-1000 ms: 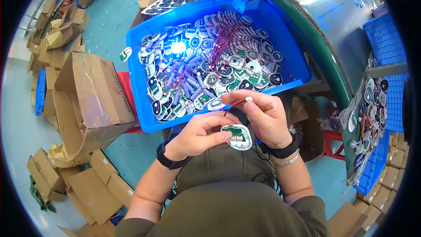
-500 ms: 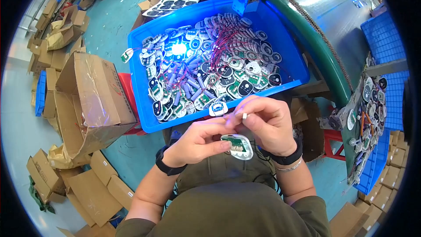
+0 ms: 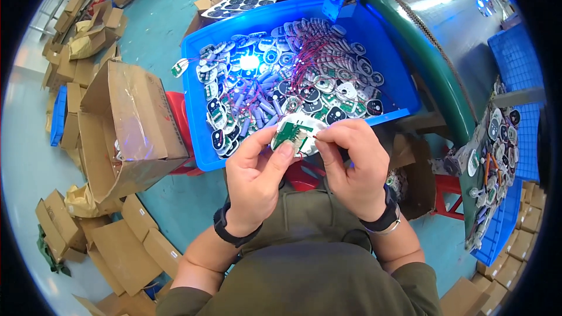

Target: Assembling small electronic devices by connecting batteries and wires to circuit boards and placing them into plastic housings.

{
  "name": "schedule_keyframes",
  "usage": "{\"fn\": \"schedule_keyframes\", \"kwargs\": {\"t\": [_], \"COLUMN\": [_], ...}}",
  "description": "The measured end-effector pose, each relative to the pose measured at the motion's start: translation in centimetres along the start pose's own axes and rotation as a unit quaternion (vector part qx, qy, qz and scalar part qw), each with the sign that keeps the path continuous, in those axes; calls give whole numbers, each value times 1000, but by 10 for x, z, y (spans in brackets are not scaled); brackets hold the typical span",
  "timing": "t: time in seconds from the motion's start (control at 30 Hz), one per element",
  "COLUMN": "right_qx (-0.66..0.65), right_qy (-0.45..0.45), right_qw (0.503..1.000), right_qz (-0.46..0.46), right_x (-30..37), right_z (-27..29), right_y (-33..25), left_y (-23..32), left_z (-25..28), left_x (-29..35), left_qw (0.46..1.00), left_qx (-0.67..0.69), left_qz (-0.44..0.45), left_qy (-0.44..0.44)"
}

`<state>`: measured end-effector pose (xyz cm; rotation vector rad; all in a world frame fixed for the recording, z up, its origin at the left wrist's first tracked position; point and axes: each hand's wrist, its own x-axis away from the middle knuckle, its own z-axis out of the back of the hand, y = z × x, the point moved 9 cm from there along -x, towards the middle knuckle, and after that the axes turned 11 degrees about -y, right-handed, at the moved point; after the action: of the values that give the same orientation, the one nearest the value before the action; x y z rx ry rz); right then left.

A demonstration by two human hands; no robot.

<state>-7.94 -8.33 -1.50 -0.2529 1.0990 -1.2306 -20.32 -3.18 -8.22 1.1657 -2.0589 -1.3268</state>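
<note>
My left hand (image 3: 257, 172) grips a rounded white casing with a green circuit board (image 3: 285, 133) by its left side, thumb on the board's lower edge. At the casing's right edge, my right hand (image 3: 358, 167) is closed in a pinch on a small white piece (image 3: 312, 135), mostly hidden by the fingertips. Just beyond both hands stands a blue bin (image 3: 202, 155). It holds many similar casings, purple cylindrical cells (image 3: 257, 114) and a tangle of red wires (image 3: 310, 52). A bright blue-white light (image 3: 249, 62) glows among them.
An open cardboard box (image 3: 140, 123) stands left of the bin beside a red stool (image 3: 177, 116). A green-edged work surface (image 3: 445, 76) runs along the right, with more casings piled on a ledge (image 3: 494, 152). Flattened cartons (image 3: 120, 251) lie on the floor at left.
Both hands have moved up and away from my body, bringing the casing over the bin's near edge. The right hand's pinch has come to the casing's right edge.
</note>
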Motion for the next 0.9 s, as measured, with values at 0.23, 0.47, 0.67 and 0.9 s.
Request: {"fn": "schedule_keyframes", "kwargs": {"t": [0.23, 0.47, 0.67, 0.9], "right_qx": [36, 28, 79, 98], "right_qy": [8, -9, -4, 18], "right_qw": [999, 999, 996, 995], "right_qz": [26, 43, 48, 32], "right_x": [1, -2, 0, 1], "right_z": [0, -3, -3, 8], "right_y": [-3, -5, -11, -32], "left_y": [11, 12, 17, 52], "left_z": [-6, -9, -10, -40], "left_x": [6, 9, 13, 13], "left_qw": [993, 994, 971, 898], "left_qx": [-110, -102, -239, -421], "left_qz": [-29, -32, -22, -123], "left_qy": [1, -11, 3, -35]}}
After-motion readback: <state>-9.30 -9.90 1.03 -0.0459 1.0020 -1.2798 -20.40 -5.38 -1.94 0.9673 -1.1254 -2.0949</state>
